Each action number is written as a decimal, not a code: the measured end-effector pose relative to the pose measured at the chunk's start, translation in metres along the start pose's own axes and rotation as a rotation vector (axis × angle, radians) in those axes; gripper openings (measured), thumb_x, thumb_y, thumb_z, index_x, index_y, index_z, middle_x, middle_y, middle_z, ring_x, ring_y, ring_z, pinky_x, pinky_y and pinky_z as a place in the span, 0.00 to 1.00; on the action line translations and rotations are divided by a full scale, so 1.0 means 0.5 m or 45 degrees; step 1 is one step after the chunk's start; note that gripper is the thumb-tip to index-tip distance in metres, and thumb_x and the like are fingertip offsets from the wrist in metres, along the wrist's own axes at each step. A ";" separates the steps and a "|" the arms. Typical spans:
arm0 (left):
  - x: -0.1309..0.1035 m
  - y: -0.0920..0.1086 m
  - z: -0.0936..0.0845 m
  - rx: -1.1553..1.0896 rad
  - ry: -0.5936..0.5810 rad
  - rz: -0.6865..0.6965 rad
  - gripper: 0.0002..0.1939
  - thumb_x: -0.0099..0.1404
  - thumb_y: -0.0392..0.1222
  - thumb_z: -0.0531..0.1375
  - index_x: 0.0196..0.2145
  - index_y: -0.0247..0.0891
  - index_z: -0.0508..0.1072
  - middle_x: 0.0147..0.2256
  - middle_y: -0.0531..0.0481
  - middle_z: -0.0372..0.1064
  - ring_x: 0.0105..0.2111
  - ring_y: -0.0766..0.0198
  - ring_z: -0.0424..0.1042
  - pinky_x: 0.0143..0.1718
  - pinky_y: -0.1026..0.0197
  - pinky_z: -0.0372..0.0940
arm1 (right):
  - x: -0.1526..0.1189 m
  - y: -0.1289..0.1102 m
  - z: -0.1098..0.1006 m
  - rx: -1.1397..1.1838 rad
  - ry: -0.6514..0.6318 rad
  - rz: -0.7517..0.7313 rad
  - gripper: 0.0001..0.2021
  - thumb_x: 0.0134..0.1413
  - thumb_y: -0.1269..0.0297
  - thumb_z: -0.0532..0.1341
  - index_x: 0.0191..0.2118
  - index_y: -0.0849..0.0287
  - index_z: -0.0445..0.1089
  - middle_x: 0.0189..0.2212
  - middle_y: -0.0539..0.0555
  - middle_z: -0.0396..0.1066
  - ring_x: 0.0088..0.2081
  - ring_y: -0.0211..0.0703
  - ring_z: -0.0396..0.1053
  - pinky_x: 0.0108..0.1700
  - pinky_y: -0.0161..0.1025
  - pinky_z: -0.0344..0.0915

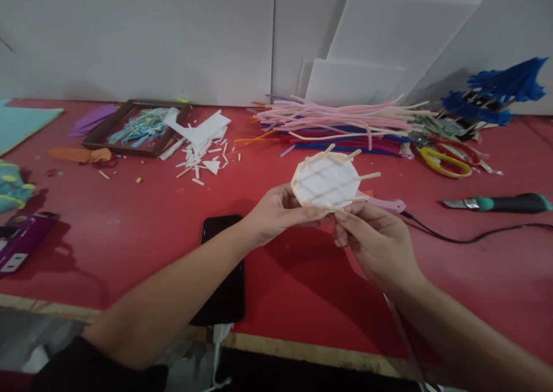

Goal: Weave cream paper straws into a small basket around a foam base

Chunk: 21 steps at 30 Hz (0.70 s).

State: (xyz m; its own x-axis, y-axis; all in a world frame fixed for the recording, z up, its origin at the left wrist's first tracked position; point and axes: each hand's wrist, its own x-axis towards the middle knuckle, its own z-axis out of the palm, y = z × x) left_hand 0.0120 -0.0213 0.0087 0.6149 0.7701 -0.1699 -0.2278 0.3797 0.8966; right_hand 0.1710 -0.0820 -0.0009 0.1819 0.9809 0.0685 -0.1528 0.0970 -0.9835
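Above the red table I hold up a small rounded white panel point(330, 176) with a cream rim, grey crossing lines on its face and several cream sticks poking out from its edge. My left hand point(287, 213) grips its lower left side, the thumb along the bottom rim. At the lower right edge, my right hand point(374, 231) pinches with thumb and fingers; what lies between those fingertips is too small to make out. A pink-handled corded tool point(386, 204) lies just behind my right hand. Under my left forearm is a black phone point(222, 288).
A utility knife point(496, 203) and scissors point(447, 159) lie at right. Pink pipe cleaners point(337, 118) are heaped at the back, near white foam boards point(397, 29). White scraps point(203, 139), a brown frame point(159, 147) and a purple device point(26, 242) are at left.
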 end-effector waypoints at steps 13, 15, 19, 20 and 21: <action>0.004 -0.007 -0.004 -0.002 0.020 0.006 0.19 0.50 0.44 0.72 0.38 0.33 0.77 0.36 0.44 0.79 0.33 0.63 0.78 0.41 0.60 0.72 | -0.010 -0.026 -0.019 -1.271 0.180 -1.132 0.05 0.54 0.70 0.64 0.34 0.52 0.75 0.24 0.48 0.77 0.24 0.38 0.74 0.28 0.35 0.70; 0.005 -0.007 -0.005 0.014 0.009 -0.020 0.19 0.50 0.45 0.72 0.37 0.33 0.77 0.36 0.43 0.79 0.34 0.63 0.78 0.41 0.60 0.72 | -0.006 -0.024 -0.024 -1.323 0.108 -1.226 0.08 0.56 0.71 0.63 0.39 0.51 0.75 0.28 0.49 0.79 0.27 0.40 0.76 0.31 0.36 0.72; 0.005 -0.006 -0.006 -0.002 -0.020 -0.070 0.20 0.49 0.45 0.73 0.37 0.32 0.77 0.37 0.42 0.79 0.35 0.63 0.78 0.43 0.59 0.72 | -0.004 -0.019 -0.027 -1.352 -0.007 -1.227 0.08 0.59 0.71 0.60 0.39 0.52 0.75 0.29 0.49 0.80 0.28 0.40 0.77 0.31 0.35 0.72; 0.005 -0.005 -0.006 -0.015 -0.025 -0.078 0.20 0.48 0.44 0.73 0.37 0.32 0.77 0.38 0.42 0.79 0.35 0.63 0.78 0.43 0.59 0.72 | -0.004 -0.019 -0.026 -1.358 0.004 -1.231 0.08 0.58 0.71 0.60 0.38 0.52 0.75 0.29 0.49 0.80 0.27 0.40 0.77 0.30 0.35 0.72; 0.004 -0.004 -0.005 -0.026 -0.032 -0.089 0.20 0.48 0.44 0.73 0.37 0.32 0.77 0.38 0.42 0.79 0.35 0.63 0.78 0.42 0.59 0.72 | -0.005 -0.019 -0.025 -1.361 0.026 -1.242 0.07 0.57 0.71 0.61 0.37 0.52 0.74 0.28 0.48 0.79 0.26 0.39 0.76 0.28 0.34 0.71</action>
State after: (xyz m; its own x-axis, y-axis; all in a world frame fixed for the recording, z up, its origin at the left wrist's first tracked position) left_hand 0.0117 -0.0190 0.0056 0.6483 0.7286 -0.2210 -0.1992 0.4425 0.8744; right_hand 0.1840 -0.0873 0.0062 -0.1971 0.5955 0.7788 0.8214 0.5340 -0.2005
